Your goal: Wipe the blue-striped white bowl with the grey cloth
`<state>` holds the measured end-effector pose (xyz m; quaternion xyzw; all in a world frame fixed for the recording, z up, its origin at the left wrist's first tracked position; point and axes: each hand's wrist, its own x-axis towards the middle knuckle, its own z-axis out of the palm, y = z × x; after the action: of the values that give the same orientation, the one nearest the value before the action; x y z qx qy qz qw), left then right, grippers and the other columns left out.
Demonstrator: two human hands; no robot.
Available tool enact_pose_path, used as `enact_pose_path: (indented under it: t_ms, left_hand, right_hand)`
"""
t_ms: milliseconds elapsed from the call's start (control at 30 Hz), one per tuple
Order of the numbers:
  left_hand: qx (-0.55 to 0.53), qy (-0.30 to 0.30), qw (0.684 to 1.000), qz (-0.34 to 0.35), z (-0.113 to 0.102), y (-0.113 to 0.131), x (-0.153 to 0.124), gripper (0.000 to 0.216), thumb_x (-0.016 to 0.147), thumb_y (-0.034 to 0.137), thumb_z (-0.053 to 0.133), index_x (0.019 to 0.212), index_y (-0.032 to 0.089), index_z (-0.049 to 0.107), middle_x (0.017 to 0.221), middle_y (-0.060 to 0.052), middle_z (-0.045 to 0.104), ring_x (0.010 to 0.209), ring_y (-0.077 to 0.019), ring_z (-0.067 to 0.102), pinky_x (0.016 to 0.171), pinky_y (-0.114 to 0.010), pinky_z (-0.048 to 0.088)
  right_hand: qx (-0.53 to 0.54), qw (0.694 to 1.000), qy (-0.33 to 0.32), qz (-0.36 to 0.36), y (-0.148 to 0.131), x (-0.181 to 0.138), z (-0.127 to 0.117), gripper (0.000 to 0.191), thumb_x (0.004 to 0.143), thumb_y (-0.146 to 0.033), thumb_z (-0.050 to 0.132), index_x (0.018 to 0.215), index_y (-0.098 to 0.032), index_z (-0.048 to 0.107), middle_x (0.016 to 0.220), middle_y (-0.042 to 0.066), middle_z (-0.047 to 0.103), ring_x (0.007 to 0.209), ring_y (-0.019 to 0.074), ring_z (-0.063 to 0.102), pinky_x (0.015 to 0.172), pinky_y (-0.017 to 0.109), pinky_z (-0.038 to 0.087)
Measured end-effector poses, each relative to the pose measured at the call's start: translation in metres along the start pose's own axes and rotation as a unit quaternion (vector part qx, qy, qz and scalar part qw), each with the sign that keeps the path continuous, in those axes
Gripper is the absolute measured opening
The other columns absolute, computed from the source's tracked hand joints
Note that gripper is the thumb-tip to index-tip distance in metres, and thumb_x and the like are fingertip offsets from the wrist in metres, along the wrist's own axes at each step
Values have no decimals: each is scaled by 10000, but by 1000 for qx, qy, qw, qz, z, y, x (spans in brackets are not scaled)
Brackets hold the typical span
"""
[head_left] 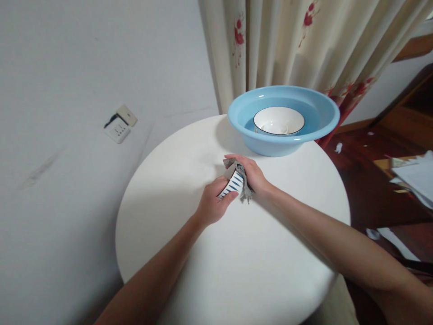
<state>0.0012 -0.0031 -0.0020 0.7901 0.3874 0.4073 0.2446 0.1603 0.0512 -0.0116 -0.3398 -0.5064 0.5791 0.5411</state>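
Over the middle of the white round table [216,262], my left hand [213,203] grips a small bowl [233,184] with a white side and dark blue stripes. The bowl is tilted on its side, and the fingers hide part of it. My right hand [252,174] is closed on a grey cloth [244,180], pressing it against the bowl's right side. Frayed ends of the cloth hang below that hand.
Behind my hands stands a light blue basin [284,143] with a larger white, dark-rimmed bowl [279,121] in it. A wall with a socket [117,130] rises at left. A curtain [280,49] hangs behind the basin. Papers [416,176] lie at right.
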Motion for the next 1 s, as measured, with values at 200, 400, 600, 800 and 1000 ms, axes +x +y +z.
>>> enact_pose_path:
  t_ms: [200,400,600,800,1000]
  left_hand:
    - [3,-1,998,66,-4,8,-1,282,926,380,606,730,178,604,701,-21,601,695,-160,550,719,-292,459]
    - [-58,35,997,26,-2,-2,-1,404,885,488,657,652,170,567,634,9,510,626,-135,480,613,-274,387]
    - [-57,30,997,-34,-6,5,0,371,942,389,581,649,164,553,632,15,500,614,-119,463,606,-264,368]
    - [-37,32,995,-91,-13,15,2,334,947,369,568,691,156,587,647,12,531,595,-109,444,577,-252,346]
    - [-107,57,982,-142,-9,5,-1,438,936,514,569,683,157,577,606,18,467,582,-115,403,534,-260,291]
  right_hand:
    - [292,901,-96,307,-10,-1,-1,461,1013,-421,328,1095,-157,696,934,95,779,811,225,738,789,382,609]
    - [322,889,-51,322,-11,-6,7,416,1006,-396,363,1093,-148,686,865,85,778,764,226,744,693,361,618]
    - [311,902,-18,299,-10,-7,10,363,980,-387,399,1063,-179,685,847,61,775,714,218,725,676,360,621]
    - [288,924,37,248,-1,-7,13,352,979,-428,431,1064,-208,692,839,27,759,733,191,711,702,323,604]
    - [73,994,82,16,9,-13,14,386,946,-499,542,1174,-245,721,1135,35,753,1067,212,684,1016,367,513]
